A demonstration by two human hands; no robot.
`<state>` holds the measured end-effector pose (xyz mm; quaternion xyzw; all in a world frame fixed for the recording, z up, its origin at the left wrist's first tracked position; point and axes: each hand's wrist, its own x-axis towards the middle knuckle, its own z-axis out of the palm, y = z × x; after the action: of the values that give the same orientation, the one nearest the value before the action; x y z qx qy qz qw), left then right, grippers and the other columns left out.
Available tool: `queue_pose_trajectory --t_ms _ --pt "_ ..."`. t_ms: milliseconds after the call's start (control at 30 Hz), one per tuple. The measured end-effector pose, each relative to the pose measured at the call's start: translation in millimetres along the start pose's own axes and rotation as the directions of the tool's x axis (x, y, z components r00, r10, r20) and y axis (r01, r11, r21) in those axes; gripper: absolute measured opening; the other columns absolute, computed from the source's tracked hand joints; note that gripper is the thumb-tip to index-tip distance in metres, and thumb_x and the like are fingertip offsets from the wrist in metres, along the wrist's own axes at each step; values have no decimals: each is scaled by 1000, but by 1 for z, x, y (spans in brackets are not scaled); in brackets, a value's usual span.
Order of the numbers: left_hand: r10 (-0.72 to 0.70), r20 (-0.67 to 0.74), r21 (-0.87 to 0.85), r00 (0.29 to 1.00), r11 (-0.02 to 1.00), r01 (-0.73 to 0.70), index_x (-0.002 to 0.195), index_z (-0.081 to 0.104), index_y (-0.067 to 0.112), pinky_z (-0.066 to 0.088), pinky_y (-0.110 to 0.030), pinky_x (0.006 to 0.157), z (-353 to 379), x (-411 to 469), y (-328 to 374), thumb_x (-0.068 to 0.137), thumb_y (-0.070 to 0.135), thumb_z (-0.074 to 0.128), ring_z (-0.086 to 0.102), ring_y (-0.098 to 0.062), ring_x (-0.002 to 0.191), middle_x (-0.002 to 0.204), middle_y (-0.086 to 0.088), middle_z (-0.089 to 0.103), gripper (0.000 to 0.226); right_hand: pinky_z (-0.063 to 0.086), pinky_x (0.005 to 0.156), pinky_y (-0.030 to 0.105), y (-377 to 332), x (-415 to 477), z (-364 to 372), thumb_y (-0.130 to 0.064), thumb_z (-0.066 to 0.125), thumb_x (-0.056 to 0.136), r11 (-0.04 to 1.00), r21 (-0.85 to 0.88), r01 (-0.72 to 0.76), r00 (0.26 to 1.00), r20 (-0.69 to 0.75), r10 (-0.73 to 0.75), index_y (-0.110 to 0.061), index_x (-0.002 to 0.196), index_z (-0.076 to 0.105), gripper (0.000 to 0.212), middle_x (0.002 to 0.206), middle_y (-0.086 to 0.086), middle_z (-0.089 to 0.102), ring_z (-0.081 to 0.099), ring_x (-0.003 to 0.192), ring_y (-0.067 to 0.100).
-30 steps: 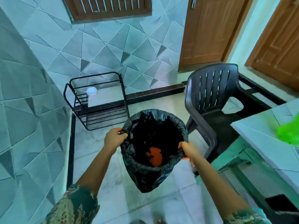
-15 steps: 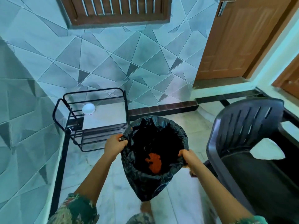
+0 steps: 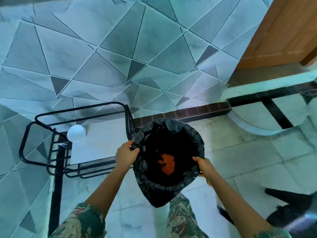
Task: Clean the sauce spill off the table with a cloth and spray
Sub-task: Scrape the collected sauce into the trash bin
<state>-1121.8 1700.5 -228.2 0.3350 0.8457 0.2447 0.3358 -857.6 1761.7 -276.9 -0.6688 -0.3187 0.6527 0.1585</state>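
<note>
I hold a black plastic bag [image 3: 193,141] open in front of me, above the floor. My left hand [image 3: 126,154] grips its left rim and my right hand [image 3: 205,167] grips its right rim. An orange-red stained wad [image 3: 167,163] lies at the bottom inside the bag. The table, the cloth and the spray bottle are out of view.
A black metal rack [image 3: 56,140] with a white shelf and a white ball [image 3: 76,133] stands by the tiled wall at left. A dark plastic chair [image 3: 291,208] edge shows at lower right. A brown door [image 3: 281,31] is at upper right. Tiled floor lies below.
I have moved left and forward toward the rack with the bag still held open. The chair has slid to the right edge and the table has left the view.
</note>
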Motion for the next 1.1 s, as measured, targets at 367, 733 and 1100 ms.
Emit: queue_pose_trajectory --t_ms 367,733,1100 --pt "-256 24 205 966 948 246 115 57 13 39 -35 63 137 270 -42 88 7 48 55 -34 77 91 -16 62 29 44 99 50 -33 279 64 -29 54 95 978 -57 -200 977 -83 195 -10 131 51 41 125 11 58 56 111 32" --pt "-353 -63 264 933 896 357 115 55 9 46 -44 75 259 416 -142 84 6 49 59 -41 94 99 -22 62 32 43 100 48 20 479 106 -31 54 94 959 -150 -241 967 -120 224 -15 133 50 42 131 8 55 53 116 29" --pt "-276 -69 231 959 930 284 119 55 9 38 -35 67 279 438 -167 83 3 47 58 -41 94 102 -22 63 37 44 93 38 39 515 112 -17 50 96 961 -78 -264 964 -61 260 -12 133 48 37 129 8 56 54 116 26"
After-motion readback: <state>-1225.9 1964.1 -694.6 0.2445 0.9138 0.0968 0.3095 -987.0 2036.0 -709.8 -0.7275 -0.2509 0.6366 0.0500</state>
